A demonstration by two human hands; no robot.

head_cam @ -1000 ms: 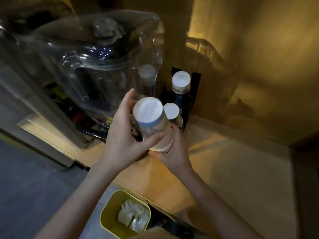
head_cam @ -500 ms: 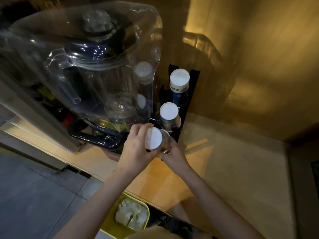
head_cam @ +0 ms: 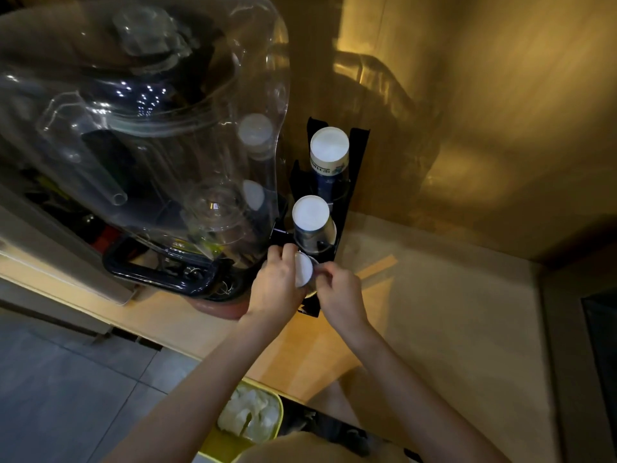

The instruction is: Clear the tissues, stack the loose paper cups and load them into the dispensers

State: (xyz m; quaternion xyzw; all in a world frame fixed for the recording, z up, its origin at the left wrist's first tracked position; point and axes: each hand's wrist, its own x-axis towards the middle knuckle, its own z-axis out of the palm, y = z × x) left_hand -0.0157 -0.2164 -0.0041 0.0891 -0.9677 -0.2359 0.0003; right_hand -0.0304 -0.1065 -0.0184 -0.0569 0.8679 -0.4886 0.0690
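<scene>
A black cup dispenser rack [head_cam: 356, 168] stands on the wooden counter against the wall. Its far slot holds a tall stack of upside-down paper cups [head_cam: 329, 152]. The middle slot holds a shorter stack [head_cam: 310, 215]. At the nearest slot sits a third stack of paper cups [head_cam: 303, 271], white bottom up, low in the rack. My left hand [head_cam: 278, 285] wraps it from the left and my right hand [head_cam: 337, 289] pinches it from the right.
A large clear-covered blender [head_cam: 150, 145] with a black base stands just left of the rack. The wooden counter [head_cam: 434, 312] stretches to the right. On the floor below stands a yellow bin [head_cam: 247, 426] filled with white tissues.
Both hands have carried the cup stack down and away from me, from chest height into the nearest slot of the rack, where it now sits low.
</scene>
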